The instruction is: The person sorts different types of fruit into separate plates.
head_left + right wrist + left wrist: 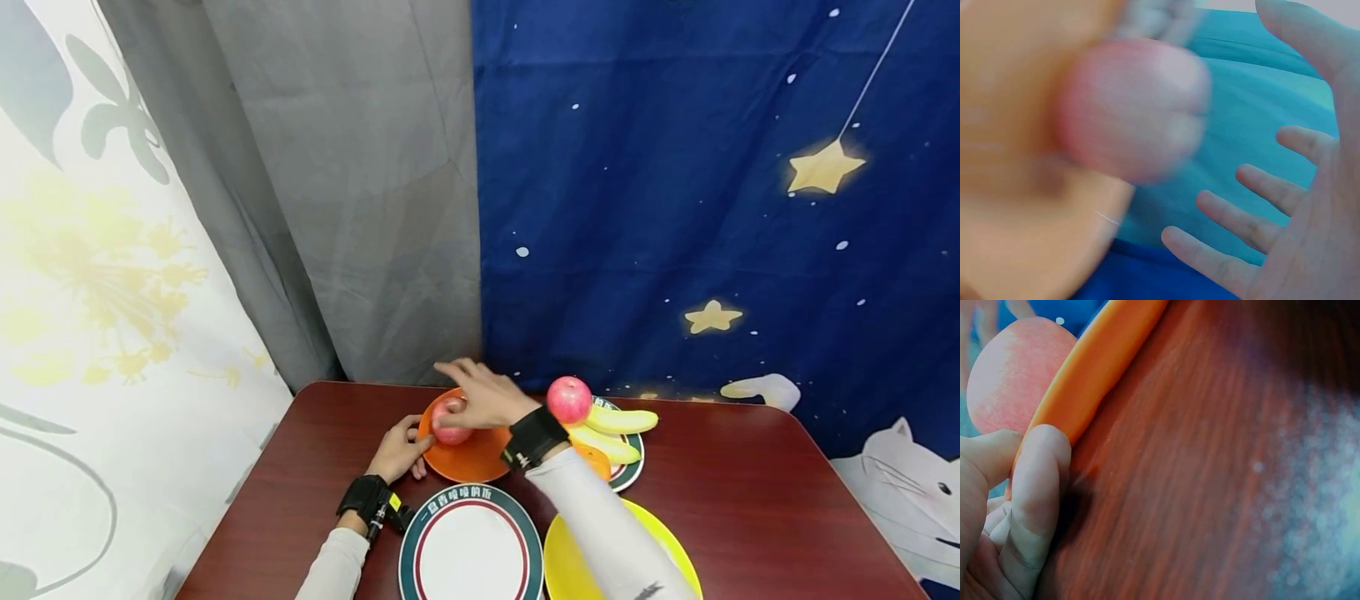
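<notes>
An orange plate (pixel 474 461) lies near the back edge of the table with a pinkish-red apple (pixel 448 432) on it. My left hand (pixel 397 452) pinches the plate's left rim between thumb and fingers. The left wrist view shows this grip on the orange rim (pixel 1094 369) up close, the apple (pixel 1016 375) just beyond. Over the plate reaches my right hand (pixel 487 397), its fingers spread. In the right wrist view that hand (pixel 1291 206) holds nothing, and a gap separates its fingers from the blurred apple (pixel 1135 112).
To the right, a green-rimmed plate (pixel 633 473) bears another apple (pixel 569 400), bananas (pixel 618 420) and an orange (pixel 596 460). Closer to me are a white plate with a green rim (pixel 471 550) and a yellow plate (pixel 663 542), partly under my right sleeve. Curtains hang behind the table.
</notes>
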Demonstrator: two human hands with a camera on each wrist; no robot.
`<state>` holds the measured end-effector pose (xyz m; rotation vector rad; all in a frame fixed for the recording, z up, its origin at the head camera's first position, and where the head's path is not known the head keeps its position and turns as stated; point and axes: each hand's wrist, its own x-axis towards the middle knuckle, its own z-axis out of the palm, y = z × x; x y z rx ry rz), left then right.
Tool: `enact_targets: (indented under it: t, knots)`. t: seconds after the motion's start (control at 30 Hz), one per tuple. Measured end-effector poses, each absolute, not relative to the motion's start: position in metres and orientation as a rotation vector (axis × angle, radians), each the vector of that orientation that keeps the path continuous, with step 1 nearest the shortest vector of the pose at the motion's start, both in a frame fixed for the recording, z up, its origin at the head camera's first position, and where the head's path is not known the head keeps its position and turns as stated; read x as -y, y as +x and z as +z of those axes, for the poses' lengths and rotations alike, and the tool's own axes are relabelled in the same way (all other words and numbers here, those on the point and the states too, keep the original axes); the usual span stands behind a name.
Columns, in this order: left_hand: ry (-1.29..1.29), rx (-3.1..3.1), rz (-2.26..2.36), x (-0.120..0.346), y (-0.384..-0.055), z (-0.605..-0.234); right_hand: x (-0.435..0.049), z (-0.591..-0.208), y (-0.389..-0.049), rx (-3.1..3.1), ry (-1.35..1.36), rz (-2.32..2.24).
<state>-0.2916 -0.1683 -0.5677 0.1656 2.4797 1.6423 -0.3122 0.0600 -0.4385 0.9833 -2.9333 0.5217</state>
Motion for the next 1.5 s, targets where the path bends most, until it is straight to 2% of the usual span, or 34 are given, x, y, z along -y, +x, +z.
enact_targets:
  t: [0.17,0.3,0.43,0.6,0.9,1.23,1.5]
  knots:
    - [0.148,-2.475,1.648,0.165,-0.295,-0.566,-0.11,-0.393,-0.308,2.853,0.92,0.529]
    - [0.134,-2.474,1.651,0.164,-0.295,-0.566,-0.154,-0.38,-0.302,2.852,0.844,0.484]
    - [0.126,-2.479,1.642,0.166,-0.292,-0.566,-0.187,-0.387,-0.295,2.86,0.805,0.44]
    - [0.109,-2.496,1.636,0.17,-0.29,-0.565,-0.212,-0.418,-0.291,2.88,0.782,0.414]
    - [0.145,-2.482,1.639,0.169,-0.29,-0.567,-0.23,-0.469,-0.285,2.87,0.715,0.514]
    - [0.119,-2.488,1.652,0.167,-0.29,-0.565,-0.221,-0.477,-0.299,2.882,0.601,0.576]
    - [0.114,-2.493,1.643,0.167,-0.289,-0.565,-0.221,-0.481,-0.299,2.901,0.632,0.572]
